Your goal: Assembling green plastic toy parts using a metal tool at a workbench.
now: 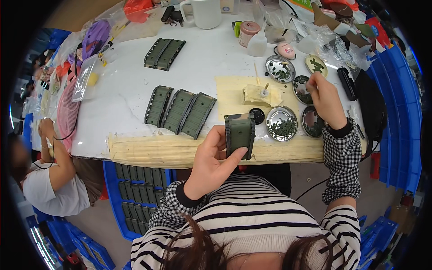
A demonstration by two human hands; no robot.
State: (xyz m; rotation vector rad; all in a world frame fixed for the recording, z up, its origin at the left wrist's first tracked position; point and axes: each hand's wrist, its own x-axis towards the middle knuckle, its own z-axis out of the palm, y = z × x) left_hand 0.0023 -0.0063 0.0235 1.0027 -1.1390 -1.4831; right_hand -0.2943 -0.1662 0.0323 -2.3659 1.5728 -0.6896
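Observation:
My left hand (209,166) is closed around a dark green rectangular part (239,135) with ridged dark side edges, its thumb lying across the lower face. To the right, my right hand (328,103) has its fingers pinched together at the edge of a round dish (300,83) of small dark green pieces; anything between the fingertips is too small to make out. Nearby are another metal dish (274,115) of green bits and a darker dish (308,117). Similar green parts (178,111) lie side by side on the table, left of my left hand.
A tape-covered block (258,96) with a small bottle tip sits beside a black round lid (257,115). Two more green parts (164,54) lie farther back. A white mug (203,12) stands at the rear. Below left, a blue crate (110,180) holds many parts; another person (56,186) sits left.

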